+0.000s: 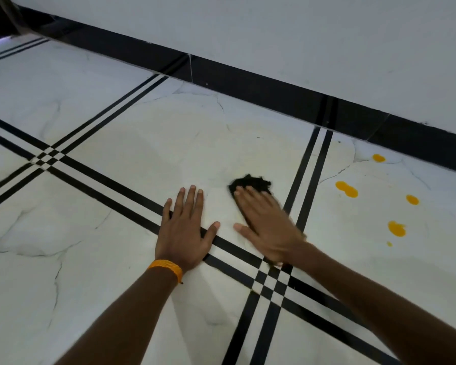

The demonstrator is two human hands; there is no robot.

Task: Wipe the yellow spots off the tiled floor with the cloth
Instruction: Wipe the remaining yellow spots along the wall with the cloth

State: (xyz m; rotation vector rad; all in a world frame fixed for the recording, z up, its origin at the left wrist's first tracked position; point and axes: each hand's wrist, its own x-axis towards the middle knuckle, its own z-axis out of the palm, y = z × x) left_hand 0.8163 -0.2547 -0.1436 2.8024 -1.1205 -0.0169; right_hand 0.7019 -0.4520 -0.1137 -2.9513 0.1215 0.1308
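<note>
Pressing 1 black cloth (250, 181), right hand (267, 225) lies straight-fingered; left hand (183, 233) rests flat, empty; 5 yellow spots (346, 189) mark white tiled floor (142, 143).

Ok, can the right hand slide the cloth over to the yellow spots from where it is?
Probably yes. The right hand presses flat on the black cloth, and only bare tile and a double black stripe lie between it and the yellow spots to its right.
</note>
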